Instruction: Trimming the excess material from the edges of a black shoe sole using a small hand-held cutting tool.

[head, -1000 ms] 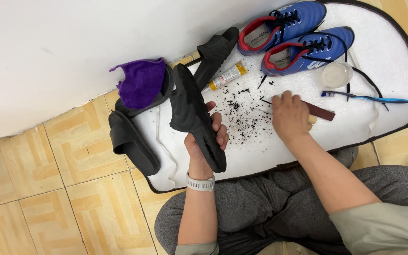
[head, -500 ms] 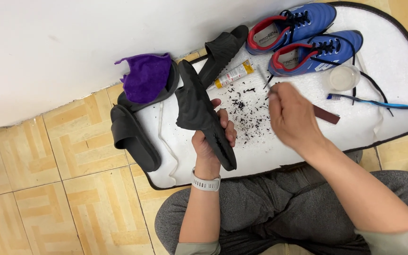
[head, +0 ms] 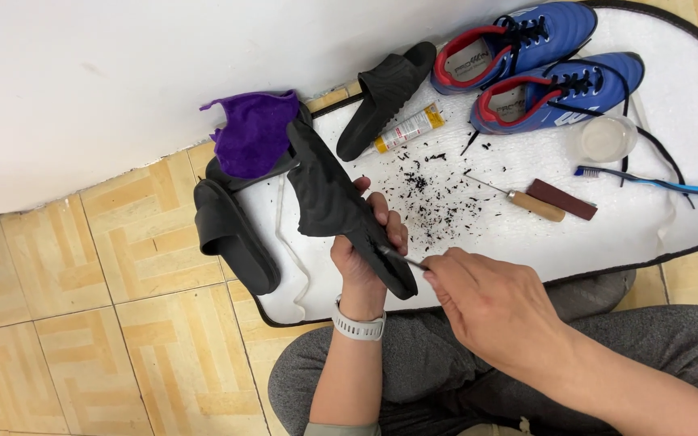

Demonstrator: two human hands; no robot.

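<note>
One black sole (head: 341,202), upper-left to lower-right, fills the left grip (head: 365,258); the right (head: 486,311) pinches a thin tool (head: 401,258).

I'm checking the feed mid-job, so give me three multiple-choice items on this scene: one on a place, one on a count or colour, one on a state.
1. Where does the purple cloth lie?
A. beside the clear cup
B. over a black slide by the wall
C. on the person's lap

2. How many blue shoes stand on the white mat?
A. two
B. one
C. four

3. What is the left hand doing?
A. resting flat on the floor
B. holding the toothbrush
C. gripping a black sole piece

Key: 1 B, it drapes a slide at the mat's left end. 2 A, a pair stands top right. 3 C, its fingers wrap the piece while the right hand puts a thin tool to it.
</note>
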